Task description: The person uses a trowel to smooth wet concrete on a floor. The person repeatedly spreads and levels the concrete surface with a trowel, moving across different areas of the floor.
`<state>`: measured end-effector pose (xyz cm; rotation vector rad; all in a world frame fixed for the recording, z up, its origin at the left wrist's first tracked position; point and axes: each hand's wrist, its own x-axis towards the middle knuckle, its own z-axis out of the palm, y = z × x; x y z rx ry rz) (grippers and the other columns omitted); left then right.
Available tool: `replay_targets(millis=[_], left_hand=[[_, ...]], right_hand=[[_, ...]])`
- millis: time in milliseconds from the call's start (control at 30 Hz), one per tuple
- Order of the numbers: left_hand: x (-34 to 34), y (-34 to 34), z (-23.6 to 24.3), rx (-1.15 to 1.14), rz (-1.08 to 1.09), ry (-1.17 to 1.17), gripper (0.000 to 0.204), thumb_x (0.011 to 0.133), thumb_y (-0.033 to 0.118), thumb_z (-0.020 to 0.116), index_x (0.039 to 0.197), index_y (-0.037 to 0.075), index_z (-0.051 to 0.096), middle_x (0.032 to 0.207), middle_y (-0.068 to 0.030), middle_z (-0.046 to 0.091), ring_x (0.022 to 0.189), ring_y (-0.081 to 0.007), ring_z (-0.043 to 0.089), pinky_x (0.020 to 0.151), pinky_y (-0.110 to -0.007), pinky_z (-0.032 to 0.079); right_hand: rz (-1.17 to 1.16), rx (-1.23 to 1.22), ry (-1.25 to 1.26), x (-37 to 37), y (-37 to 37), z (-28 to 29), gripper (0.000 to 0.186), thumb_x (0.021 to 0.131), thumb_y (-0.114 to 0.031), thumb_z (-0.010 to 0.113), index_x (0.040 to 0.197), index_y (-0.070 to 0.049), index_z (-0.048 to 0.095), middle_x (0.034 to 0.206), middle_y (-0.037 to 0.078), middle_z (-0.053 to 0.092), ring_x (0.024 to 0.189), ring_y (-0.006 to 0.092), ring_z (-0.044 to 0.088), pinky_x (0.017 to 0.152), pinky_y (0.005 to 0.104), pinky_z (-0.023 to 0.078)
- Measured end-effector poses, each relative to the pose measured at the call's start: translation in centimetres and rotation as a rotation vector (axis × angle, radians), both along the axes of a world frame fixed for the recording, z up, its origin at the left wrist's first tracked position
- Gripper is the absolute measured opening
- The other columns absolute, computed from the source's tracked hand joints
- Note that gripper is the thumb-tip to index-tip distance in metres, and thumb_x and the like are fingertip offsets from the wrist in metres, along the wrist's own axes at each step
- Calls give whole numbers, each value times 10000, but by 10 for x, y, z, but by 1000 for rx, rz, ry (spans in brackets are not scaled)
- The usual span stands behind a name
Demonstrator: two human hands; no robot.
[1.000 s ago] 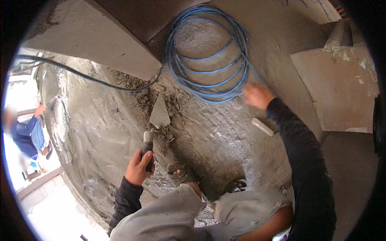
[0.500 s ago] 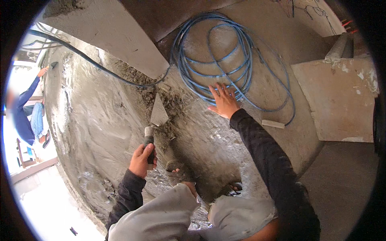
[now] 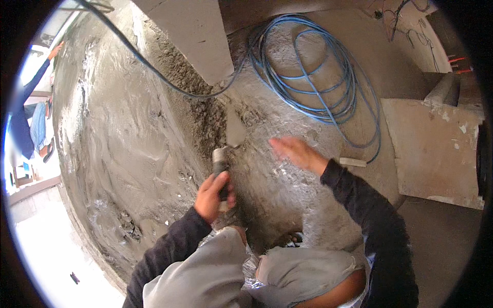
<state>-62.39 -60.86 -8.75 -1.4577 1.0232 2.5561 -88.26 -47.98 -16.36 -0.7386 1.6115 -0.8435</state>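
Note:
My left hand (image 3: pixel 211 197) is closed round the dark handle of a pointed trowel (image 3: pixel 235 130). The trowel's blade points away from me over the wet grey mortar (image 3: pixel 149 138), beside a rough ridge of it. My right hand (image 3: pixel 297 153) hovers to the right of the blade, its fingers stretched out and a little blurred, with nothing in them. Beyond that hand a coil of blue hose (image 3: pixel 328 92) lies on the grey surface. A short pale block (image 3: pixel 353 162) rests near the hose's loose end, next to my right sleeve.
A pale slab or post (image 3: pixel 197 41) comes down from the top. A dark hose (image 3: pixel 133 51) sags across the mortar toward the coil. To the right stands a plaster-stained board (image 3: pixel 436 154). Another person in blue (image 3: pixel 25 120) works at the far left edge.
My right hand has come away from the hose coil and drawn nearer to me. My left hand and the trowel have shifted right across the picture; the view itself has moved too.

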Motion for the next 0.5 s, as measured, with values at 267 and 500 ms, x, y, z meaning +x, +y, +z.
replay_targets(millis=[267,500], left_hand=[[-45,46,-55,-385,-442,366,609,919,189,508,1449,30,255,1101,-91,550,1010,-163,537,895,-301,440],[-3,89,-96,-279,-1056,497,447,879,216,568,1290,49,510,1144,-106,596,1011,-237,590,894,-344,462]], right_hand=[[-63,99,555,56,-15,45,563,871,-428,579,852,134,603,743,270,636,735,394,651,658,462,495],[-346,278,723,96,-31,-11,276,850,-107,535,993,122,477,818,299,635,781,421,658,693,479,540]])
